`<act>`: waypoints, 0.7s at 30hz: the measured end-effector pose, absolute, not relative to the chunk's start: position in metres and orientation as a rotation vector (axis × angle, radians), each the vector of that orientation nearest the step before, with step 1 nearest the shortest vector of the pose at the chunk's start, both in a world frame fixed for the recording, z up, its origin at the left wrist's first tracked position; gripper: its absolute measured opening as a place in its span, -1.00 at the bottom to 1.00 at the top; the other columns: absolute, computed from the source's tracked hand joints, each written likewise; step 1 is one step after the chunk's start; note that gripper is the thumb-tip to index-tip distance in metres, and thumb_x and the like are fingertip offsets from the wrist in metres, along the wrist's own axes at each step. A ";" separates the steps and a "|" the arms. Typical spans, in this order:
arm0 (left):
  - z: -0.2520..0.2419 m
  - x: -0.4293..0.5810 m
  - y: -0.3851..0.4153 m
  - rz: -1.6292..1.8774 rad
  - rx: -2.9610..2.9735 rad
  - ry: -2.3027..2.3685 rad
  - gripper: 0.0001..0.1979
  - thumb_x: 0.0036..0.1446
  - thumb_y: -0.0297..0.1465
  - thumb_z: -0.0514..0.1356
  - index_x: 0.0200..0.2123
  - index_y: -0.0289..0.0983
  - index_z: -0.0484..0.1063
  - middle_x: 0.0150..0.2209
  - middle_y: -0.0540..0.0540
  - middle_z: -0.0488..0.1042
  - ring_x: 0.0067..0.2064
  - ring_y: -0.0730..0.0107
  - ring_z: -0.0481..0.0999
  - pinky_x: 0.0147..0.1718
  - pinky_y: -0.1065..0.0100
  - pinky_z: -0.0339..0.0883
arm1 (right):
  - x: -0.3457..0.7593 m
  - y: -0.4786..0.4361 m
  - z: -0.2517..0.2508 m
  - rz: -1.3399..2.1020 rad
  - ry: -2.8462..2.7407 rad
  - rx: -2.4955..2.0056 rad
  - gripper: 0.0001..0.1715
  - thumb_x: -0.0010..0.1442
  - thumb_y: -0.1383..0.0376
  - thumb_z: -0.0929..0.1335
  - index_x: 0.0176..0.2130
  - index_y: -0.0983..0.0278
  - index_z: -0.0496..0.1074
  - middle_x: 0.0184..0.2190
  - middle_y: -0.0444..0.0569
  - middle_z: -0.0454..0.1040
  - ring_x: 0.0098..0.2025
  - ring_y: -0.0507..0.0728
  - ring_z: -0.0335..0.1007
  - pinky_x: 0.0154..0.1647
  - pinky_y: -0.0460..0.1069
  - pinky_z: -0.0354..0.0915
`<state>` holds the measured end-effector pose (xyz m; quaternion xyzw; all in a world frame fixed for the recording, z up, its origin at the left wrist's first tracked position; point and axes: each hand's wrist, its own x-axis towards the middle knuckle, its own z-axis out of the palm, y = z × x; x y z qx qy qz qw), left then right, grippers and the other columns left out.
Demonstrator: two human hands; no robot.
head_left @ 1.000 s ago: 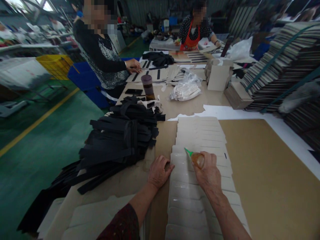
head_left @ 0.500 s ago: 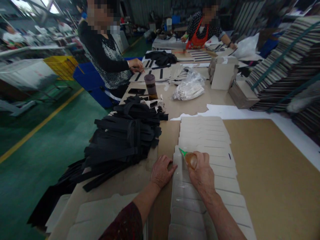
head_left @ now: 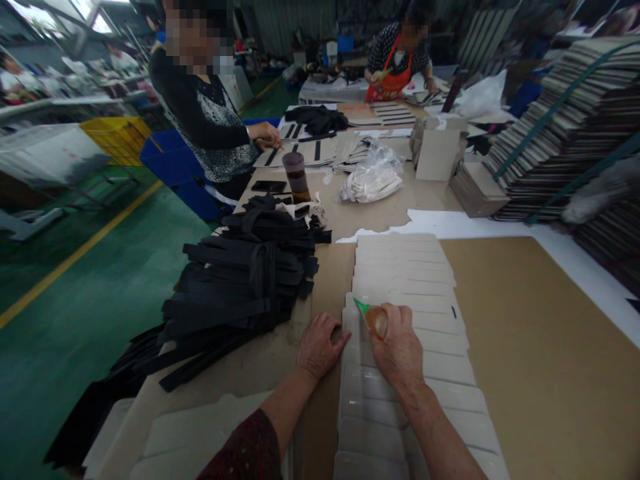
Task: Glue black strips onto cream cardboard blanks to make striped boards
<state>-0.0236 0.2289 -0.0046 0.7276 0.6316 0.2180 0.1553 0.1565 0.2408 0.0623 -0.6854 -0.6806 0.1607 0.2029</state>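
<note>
My right hand point(head_left: 399, 350) is wrapped around a small squeeze bottle point(head_left: 379, 323) of amber liquid, which looks like glue. Its green nozzle point(head_left: 360, 305) points away and left, with the tip at the upper left corner of a pale card piece. Beneath it runs a long row of overlapping pale card pieces point(head_left: 400, 267); the nearer ones have a wet shine along their left part. My left hand point(head_left: 320, 347) lies with fingers loosely bent and thumb apart, the thumb touching the row's left edge. It holds nothing.
Black fabric strips point(head_left: 235, 287) are heaped to the left. Beyond them stand a dark-lidded drink bottle point(head_left: 296, 177) and a phone point(head_left: 269, 186). A plastic bag point(head_left: 375, 177) lies mid-table, and strapped card stacks point(head_left: 550, 147) rise at right. Two co-workers stand at the far end.
The view has shifted slightly, so things sit a little further left. My hands and the bottle barely move against the card row. The far co-worker in the red apron has drawn both arms in.
</note>
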 end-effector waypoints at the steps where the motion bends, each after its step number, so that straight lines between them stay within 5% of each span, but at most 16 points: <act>1: -0.005 -0.024 0.229 0.627 2.086 1.808 -0.83 0.20 -0.23 0.20 -0.28 -0.21 0.37 -0.26 -0.07 0.38 -0.16 0.23 0.38 -0.17 0.25 0.29 | 0.154 0.240 0.062 0.473 -1.906 -1.896 -0.60 0.17 0.32 0.35 0.01 0.16 0.23 -0.09 -0.05 0.27 -0.24 0.10 0.36 -0.39 -0.05 0.21; 11: -0.004 -0.025 0.229 0.630 2.074 1.811 -0.80 0.21 -0.20 0.19 -0.28 -0.21 0.38 -0.25 -0.07 0.39 -0.16 0.23 0.39 -0.18 0.25 0.29 | 0.162 0.259 0.057 0.480 -1.630 -1.891 -0.58 0.19 0.17 0.34 0.01 0.19 0.20 -0.06 -0.02 0.25 -0.18 0.15 0.32 -0.30 0.01 0.26; 21: -0.003 -0.025 0.229 0.631 2.087 1.796 -0.76 0.24 -0.15 0.14 -0.27 -0.21 0.37 -0.25 -0.08 0.38 -0.16 0.23 0.39 -0.19 0.25 0.29 | 0.159 0.283 0.056 0.419 -1.764 -2.006 -0.61 0.21 0.20 0.34 0.01 0.19 0.22 -0.09 -0.05 0.24 -0.32 0.07 0.29 -0.44 -0.05 0.10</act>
